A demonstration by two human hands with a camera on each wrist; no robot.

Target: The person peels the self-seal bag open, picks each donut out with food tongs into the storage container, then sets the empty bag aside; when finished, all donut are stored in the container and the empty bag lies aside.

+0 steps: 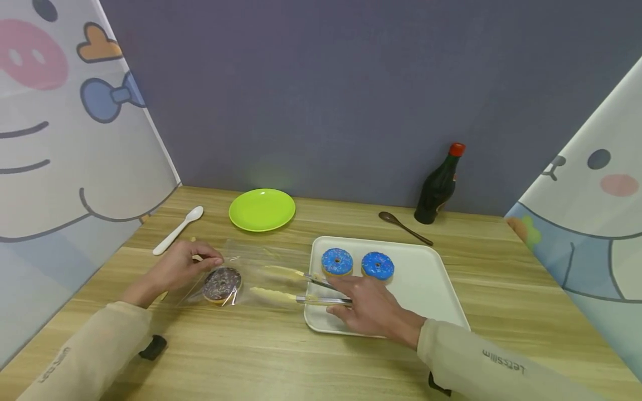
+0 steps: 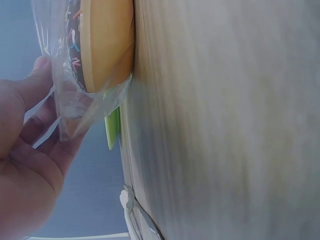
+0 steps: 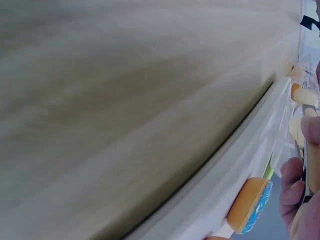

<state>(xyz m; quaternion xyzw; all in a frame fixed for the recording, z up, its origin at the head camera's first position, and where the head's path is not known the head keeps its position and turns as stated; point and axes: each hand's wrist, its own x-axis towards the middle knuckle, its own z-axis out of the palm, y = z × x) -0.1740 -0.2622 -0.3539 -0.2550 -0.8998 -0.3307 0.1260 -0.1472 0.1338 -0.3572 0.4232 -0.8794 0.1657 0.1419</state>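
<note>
My left hand (image 1: 188, 264) pinches the edge of a clear plastic bag (image 2: 70, 112). Inside the bag, toward its left end, lies a chocolate doughnut (image 1: 222, 284) with sprinkles. My right hand (image 1: 368, 303) grips metal tongs (image 1: 326, 301) with cream-coloured tips, over the left part of a white tray (image 1: 426, 295). Those tips are spread apart and lie within the bag's outline, to the right of the chocolate doughnut. Two blue doughnuts (image 1: 337, 262) with sprinkles sit side by side on the tray, just beyond my right hand.
A green plate (image 1: 262, 210) lies at the back left, with a white spoon (image 1: 178, 230) left of it. Behind the tray are a dark wooden spoon (image 1: 405, 228) and a dark bottle (image 1: 439, 186) with a red cap. A grey wall (image 1: 321, 100) closes off the back.
</note>
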